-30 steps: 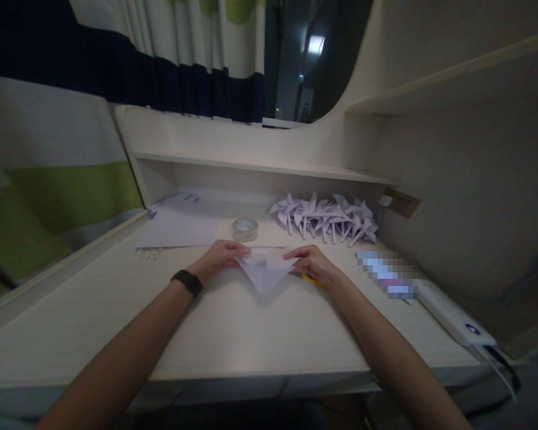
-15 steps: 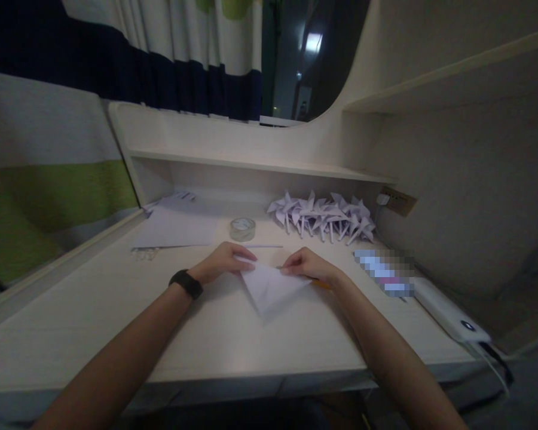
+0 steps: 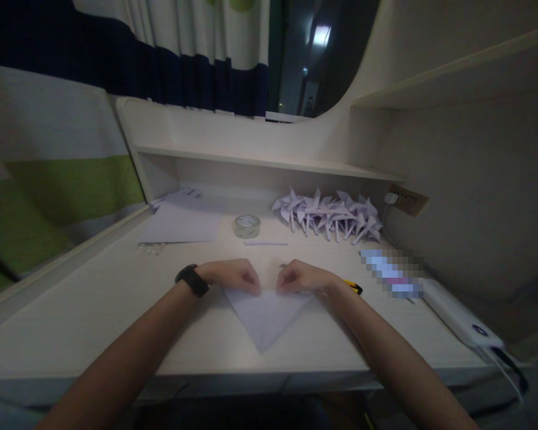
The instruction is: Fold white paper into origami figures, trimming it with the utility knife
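A white sheet of paper (image 3: 264, 319), folded into a triangle, lies on the desk with its point toward me. My left hand (image 3: 242, 276) has its fingers closed at the folded top edge, left of the middle. At the same edge, a short gap to the right, my right hand (image 3: 298, 278) is closed in a pinch. Under and behind my right wrist lies a tool with a yellow and black handle (image 3: 353, 286); most of it is hidden. A thin rolled paper stick (image 3: 266, 243) lies beyond the hands, in front of a roll of clear tape (image 3: 247, 226).
Several paper pinwheels (image 3: 327, 215) are heaped at the back right. A stack of white paper (image 3: 183, 221) lies at the back left. On the right are a blurred-out device (image 3: 392, 273) and a white power strip (image 3: 452, 313) with cables. A shelf (image 3: 269, 161) overhangs the desk's rear.
Both hands and the paper have come closer to me. The paper now lies flatter, with its fold facing away. My right hand has shifted off the yellow handle's end.
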{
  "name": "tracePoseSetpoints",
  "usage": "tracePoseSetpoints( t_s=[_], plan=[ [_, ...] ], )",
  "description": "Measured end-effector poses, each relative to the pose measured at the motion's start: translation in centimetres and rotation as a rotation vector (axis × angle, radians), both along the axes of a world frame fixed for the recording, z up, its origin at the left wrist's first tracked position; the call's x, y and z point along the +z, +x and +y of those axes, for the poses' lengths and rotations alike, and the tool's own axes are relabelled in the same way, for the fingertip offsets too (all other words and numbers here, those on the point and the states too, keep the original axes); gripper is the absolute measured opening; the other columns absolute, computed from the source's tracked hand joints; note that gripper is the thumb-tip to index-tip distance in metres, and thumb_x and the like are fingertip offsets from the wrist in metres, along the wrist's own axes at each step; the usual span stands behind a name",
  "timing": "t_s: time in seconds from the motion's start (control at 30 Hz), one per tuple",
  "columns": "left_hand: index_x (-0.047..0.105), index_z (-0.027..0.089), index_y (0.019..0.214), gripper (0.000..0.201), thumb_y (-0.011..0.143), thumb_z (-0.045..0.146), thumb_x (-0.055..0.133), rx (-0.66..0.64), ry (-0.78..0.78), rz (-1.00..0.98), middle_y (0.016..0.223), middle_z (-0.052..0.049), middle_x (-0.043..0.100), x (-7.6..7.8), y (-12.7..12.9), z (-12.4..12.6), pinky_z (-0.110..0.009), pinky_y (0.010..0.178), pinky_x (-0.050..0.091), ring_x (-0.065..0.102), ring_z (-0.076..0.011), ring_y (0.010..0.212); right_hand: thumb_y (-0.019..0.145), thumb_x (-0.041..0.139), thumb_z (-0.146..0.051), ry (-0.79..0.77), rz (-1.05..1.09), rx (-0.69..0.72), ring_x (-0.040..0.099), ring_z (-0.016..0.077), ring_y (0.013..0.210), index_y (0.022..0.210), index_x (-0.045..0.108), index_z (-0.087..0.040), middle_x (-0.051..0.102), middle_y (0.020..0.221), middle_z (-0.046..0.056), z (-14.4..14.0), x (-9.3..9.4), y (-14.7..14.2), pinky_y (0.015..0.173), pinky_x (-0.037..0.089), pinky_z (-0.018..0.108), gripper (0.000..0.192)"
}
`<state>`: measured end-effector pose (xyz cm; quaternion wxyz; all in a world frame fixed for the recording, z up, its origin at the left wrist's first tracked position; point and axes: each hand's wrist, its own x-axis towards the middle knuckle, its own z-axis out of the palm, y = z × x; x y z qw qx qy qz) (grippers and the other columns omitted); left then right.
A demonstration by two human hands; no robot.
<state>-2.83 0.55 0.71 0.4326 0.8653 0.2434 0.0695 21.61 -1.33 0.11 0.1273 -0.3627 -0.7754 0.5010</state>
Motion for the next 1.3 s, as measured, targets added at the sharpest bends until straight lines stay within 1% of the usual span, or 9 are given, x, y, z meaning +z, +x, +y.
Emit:
tracePoseSetpoints(
  t_s=[0.17, 0.27, 0.47, 0.57, 0.7, 0.83, 1.0, 1.13, 1.3],
  plan=[
    [0.074, 0.016, 0.084, 0.023, 0.078, 0.036, 0.063, -0.029, 0.033, 0.027, 0.072, -0.003, 0.070, -0.9, 0.6, 0.3, -0.021, 0.056, 0.040, 0.057, -0.0138, 0.061, 0.067, 0.070, -0.034, 0.056, -0.042, 0.071, 0.044, 0.0076, 0.053, 0.078, 0.072, -0.010, 0.058, 0.059, -0.001, 0.3, -0.2, 0.0, 0.053, 0.036, 0.021, 0.026],
    [0.074, 0.015, 0.084, 0.025, 0.081, 0.036, 0.060, -0.020, 0.073, 0.014, 0.072, -0.003, 0.069, -1.2, 1.0, 0.2, -0.021, 0.055, 0.039, 0.057, -0.0132, 0.061, 0.070, 0.069, -0.036, 0.074, -0.030, 0.059, 0.047, 0.0091, 0.057, 0.081, 0.072, -0.011, 0.061, 0.064, 0.000, 0.2, -0.4, -0.3, 0.057, 0.038, 0.022, 0.028],
    [0.075, 0.016, 0.085, 0.023, 0.080, 0.034, 0.061, -0.039, 0.034, -0.020, 0.073, -0.002, 0.070, -0.8, 1.3, -0.3, -0.022, 0.059, 0.040, 0.057, -0.0128, 0.062, 0.066, 0.072, -0.041, -0.026, 0.008, -0.005, 0.037, 0.0071, 0.047, 0.079, 0.074, -0.010, 0.054, 0.051, -0.003, 0.2, -1.2, -0.5, 0.045, 0.028, 0.021, 0.033],
    [0.075, 0.016, 0.082, 0.022, 0.078, 0.034, 0.063, -0.019, -0.011, -0.032, 0.073, -0.002, 0.071, -0.3, 1.1, -0.2, -0.022, 0.059, 0.040, 0.057, -0.0129, 0.062, 0.064, 0.073, -0.036, -0.057, 0.025, -0.001, 0.035, 0.0062, 0.045, 0.078, 0.075, -0.011, 0.052, 0.048, -0.004, 0.4, -1.0, 0.0, 0.044, 0.026, 0.021, 0.030],
    [0.075, 0.016, 0.074, 0.022, 0.076, 0.036, 0.065, 0.028, -0.042, -0.023, 0.064, 0.000, 0.068, 0.0, 0.2, 0.3, -0.021, 0.053, 0.036, 0.053, -0.0112, 0.055, 0.060, 0.076, -0.029, -0.089, 0.078, -0.023, 0.046, 0.0085, 0.052, 0.073, 0.075, -0.011, 0.062, 0.057, 0.000, 0.7, -0.1, 1.2, 0.051, 0.035, 0.022, 0.022],
    [0.073, 0.016, 0.068, 0.023, 0.074, 0.037, 0.066, 0.117, -0.070, 0.002, 0.058, 0.000, 0.065, 0.1, -1.2, 1.1, -0.020, 0.048, 0.032, 0.048, -0.0099, 0.049, 0.062, 0.075, -0.029, -0.133, 0.098, -0.080, 0.053, 0.0099, 0.053, 0.074, 0.074, -0.011, 0.065, 0.059, 0.002, 1.0, 0.4, 2.6, 0.053, 0.041, 0.023, 0.022],
    [0.071, 0.016, 0.064, 0.023, 0.072, 0.037, 0.066, 0.134, -0.108, 0.020, 0.054, 0.001, 0.062, 0.4, -2.5, 1.6, -0.022, 0.048, 0.031, 0.046, -0.0103, 0.048, 0.066, 0.072, -0.032, -0.163, 0.048, -0.038, 0.059, 0.0116, 0.057, 0.077, 0.074, -0.010, 0.070, 0.067, 0.005, 1.6, 0.8, 4.0, 0.056, 0.045, 0.023, 0.025],
    [0.071, 0.016, 0.062, 0.022, 0.071, 0.036, 0.067, 0.154, -0.093, 0.018, 0.053, 0.001, 0.061, 0.6, -2.4, 1.5, -0.022, 0.050, 0.032, 0.046, -0.0106, 0.048, 0.069, 0.070, -0.035, -0.056, 0.017, -0.066, 0.058, 0.0120, 0.058, 0.077, 0.074, -0.010, 0.069, 0.066, 0.005, 1.8, 1.4, 4.5, 0.054, 0.042, 0.023, 0.026],
    [0.072, 0.017, 0.064, 0.021, 0.069, 0.037, 0.069, 0.154, -0.080, -0.009, 0.055, 0.001, 0.063, 0.6, -1.8, 1.1, -0.023, 0.051, 0.034, 0.048, -0.0112, 0.049, 0.074, 0.067, -0.040, 0.153, 0.142, -0.144, 0.059, 0.0147, 0.075, 0.092, 0.072, -0.012, 0.070, 0.087, 0.006, 1.0, 1.0, 2.4, 0.068, 0.043, 0.025, 0.033]
  ],
)
